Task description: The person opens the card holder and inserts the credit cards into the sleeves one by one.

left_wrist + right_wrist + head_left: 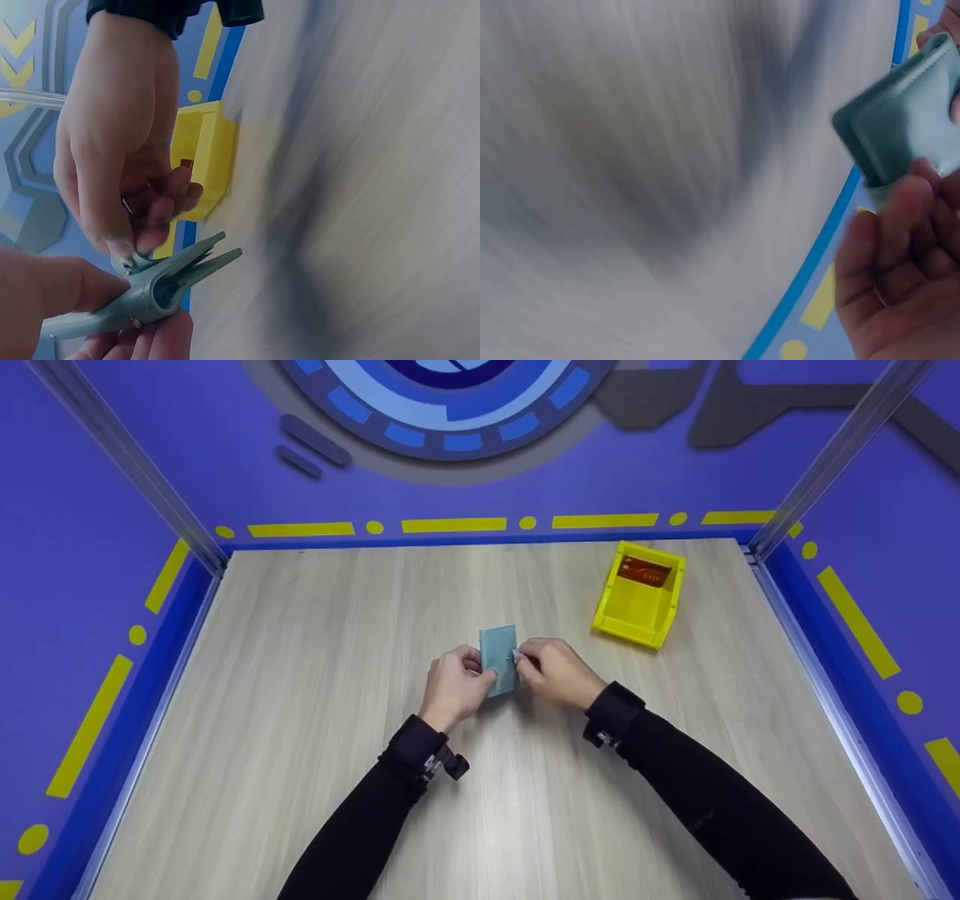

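Note:
A pale teal wallet [495,645] is held up over the middle of the table. My left hand [454,684] grips its left side, thumb on the front face and fingers behind. At the right edge, my right hand [559,671] pinches a small tab with a shiny fastener. Seen end-on in the left wrist view, the folded wallet [159,292] has its two covers slightly apart at the free edges. In the right wrist view, the stitched edge of the wallet [904,124] shows beside the right fingertips. Whatever lies inside the wallet is hidden.
A yellow open bin [630,631] stands at the back right of the wooden table [315,660]. Inside it, a red card [643,572] leans against the back wall. Blue-purple panels with yellow marks enclose the table at the back and sides.

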The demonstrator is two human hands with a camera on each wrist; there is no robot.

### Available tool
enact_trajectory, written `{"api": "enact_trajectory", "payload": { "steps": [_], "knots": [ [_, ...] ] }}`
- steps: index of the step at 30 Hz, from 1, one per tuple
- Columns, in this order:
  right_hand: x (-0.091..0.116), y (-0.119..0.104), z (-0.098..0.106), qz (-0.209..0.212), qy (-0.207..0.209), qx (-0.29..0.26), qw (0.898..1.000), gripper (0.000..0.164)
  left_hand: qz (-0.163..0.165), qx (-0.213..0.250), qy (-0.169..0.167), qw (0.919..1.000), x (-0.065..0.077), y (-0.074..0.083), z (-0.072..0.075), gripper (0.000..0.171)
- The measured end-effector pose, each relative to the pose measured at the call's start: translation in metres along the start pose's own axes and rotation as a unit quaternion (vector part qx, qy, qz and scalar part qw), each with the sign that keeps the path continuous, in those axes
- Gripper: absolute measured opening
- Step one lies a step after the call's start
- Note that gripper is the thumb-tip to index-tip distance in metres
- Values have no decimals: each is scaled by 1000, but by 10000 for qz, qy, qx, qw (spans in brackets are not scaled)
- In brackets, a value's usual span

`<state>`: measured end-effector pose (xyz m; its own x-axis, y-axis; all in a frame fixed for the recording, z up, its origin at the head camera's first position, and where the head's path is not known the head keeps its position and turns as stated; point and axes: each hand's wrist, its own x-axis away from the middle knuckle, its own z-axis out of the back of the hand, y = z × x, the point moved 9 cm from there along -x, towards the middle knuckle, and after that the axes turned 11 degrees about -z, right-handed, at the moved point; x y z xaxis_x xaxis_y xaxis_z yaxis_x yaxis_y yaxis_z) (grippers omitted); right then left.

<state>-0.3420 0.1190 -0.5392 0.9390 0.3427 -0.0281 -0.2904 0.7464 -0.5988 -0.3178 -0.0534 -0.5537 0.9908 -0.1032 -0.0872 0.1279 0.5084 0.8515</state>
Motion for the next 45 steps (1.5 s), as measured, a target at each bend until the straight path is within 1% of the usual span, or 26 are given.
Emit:
{"api": "enact_trajectory", "payload": {
  "steps": [3, 6, 9, 11, 13, 17, 21, 24, 32, 35, 38, 40, 45],
  "knots": [
    [-1, 11, 6, -260, 75, -259, 9993, 24, 101, 112, 23, 9999, 0, -4, 4, 15],
    [-1, 19, 9, -466, 113, -232, 9986, 23, 152, 265, 0, 9995, 1, -6, 5, 16],
    [0, 24, 9, -641, 158, -116, 9978, 23, 112, 395, -55, 9991, 2, -4, 4, 15],
    [1, 25, 9, -710, 209, -97, 9972, 23, 69, 467, -93, 9988, 3, -3, 3, 16],
    [1, 27, 9, -740, 264, -113, 9968, 26, 45, 523, -114, 9986, 3, -2, 3, 16],
    [1, 27, 10, -714, 233, -471, 9961, 33, 60, 597, -111, 9981, 3, -2, 3, 17],
    [1, 25, 12, -612, 3, -1116, 9919, 24, 126, 609, -123, 9980, 3, -5, 4, 18],
    [3, 24, 12, -631, -182, -1476, 9869, 19, 182, 615, -126, 9979, 4, -7, 5, 18],
    [3, 26, 9, -777, -394, -1862, 9786, 16, 92, 571, -223, 9981, 5, -6, 3, 21],
    [4, 26, 7, -821, -511, -2020, 9746, 14, 111, 578, -261, 9979, 5, -7, 1, 22],
    [4, 25, 7, -818, -601, -2078, 9729, 13, 115, 588, -328, 9977, 6, -9, -1, 25],
    [5, 25, 7, -820, -684, -2131, 9712, 14, 130, 647, -418, 9969, 6, -9, -2, 26],
    [7, 29, 4, -858, -1006, -2309, 9640, 17, 145, 954, -690, 9929, 8, -11, -8, 29]
  ]
}}
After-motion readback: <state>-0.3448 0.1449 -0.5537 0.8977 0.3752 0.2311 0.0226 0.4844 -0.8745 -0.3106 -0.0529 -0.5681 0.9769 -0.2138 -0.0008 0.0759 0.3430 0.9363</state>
